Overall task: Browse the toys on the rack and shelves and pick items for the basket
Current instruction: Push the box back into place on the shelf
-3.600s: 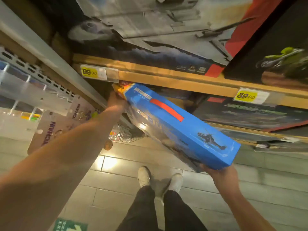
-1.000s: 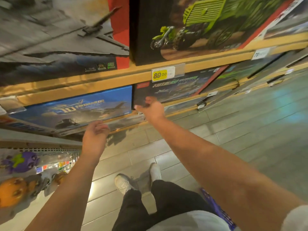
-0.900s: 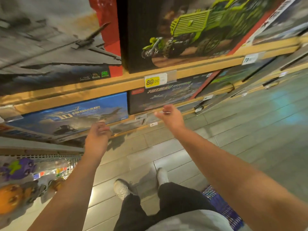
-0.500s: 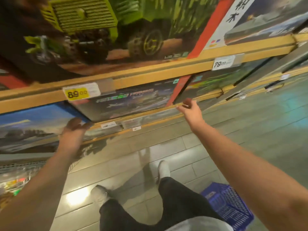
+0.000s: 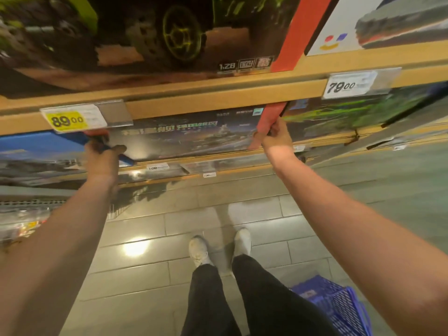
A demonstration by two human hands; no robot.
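Since half a second ago both hands have closed onto the dark toy box [image 5: 184, 135] on the lower shelf; before that they hung open in front of it.

Left hand [image 5: 100, 157]: grip curled round the box's left end, thumb lying along the front face, next to the blue box [image 5: 36, 146]. Right hand [image 5: 275, 137]: grip pinching the box's right end at its red edge strip, fingers bent over the corner. The box stands on the lower wooden shelf [image 5: 218, 163], under the upper shelf rail with the yellow 89.00 price tag [image 5: 70, 120] and the white 79.00 price tag [image 5: 349, 84]. Above, a box with a green vehicle [image 5: 157, 37] sits on the upper shelf. Blue basket [image 5: 339, 304] on the tiled floor, lower right, beside the person's right leg.
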